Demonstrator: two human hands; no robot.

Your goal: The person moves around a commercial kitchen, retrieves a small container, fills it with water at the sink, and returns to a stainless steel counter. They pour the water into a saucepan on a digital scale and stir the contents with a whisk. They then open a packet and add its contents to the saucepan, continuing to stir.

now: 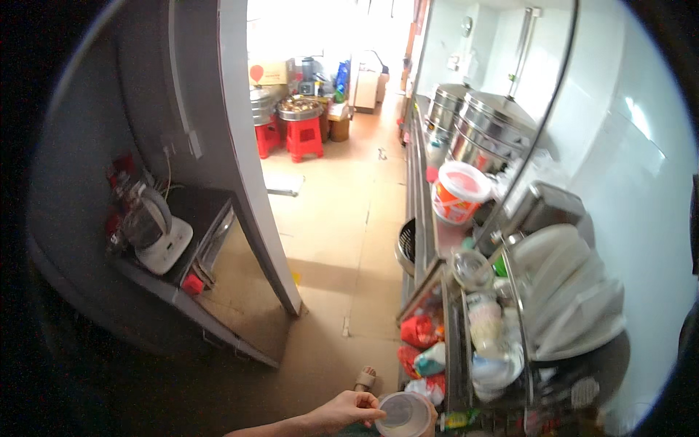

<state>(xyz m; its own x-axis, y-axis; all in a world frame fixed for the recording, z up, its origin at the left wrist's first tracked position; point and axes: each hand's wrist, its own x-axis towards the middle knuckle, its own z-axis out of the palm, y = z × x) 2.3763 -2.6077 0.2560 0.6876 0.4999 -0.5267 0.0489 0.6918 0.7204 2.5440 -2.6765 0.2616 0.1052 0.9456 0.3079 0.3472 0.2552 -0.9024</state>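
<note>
At the bottom of the view is a round translucent plastic tub [410, 418], tilted so that I see into it. My right hand [434, 419] holds it from the far right side, mostly hidden behind the wall. My left hand [355, 411] comes in from the lower left, its fingers bent and the fingertips over the tub's left rim. Whether they pinch the rim or something small is not clear. One sandalled foot [366, 378] shows on the tiled floor [327, 349] just beyond the hands.
Along the right runs a metal rack with jars [485, 322], pale covers [562, 284], a red-and-white bucket [461, 191] and steel steamer pots [486, 128]. Left, a glass kettle [144, 218] stands on a dark cabinet [205, 205]. Red stools [304, 136] hold pans farther off.
</note>
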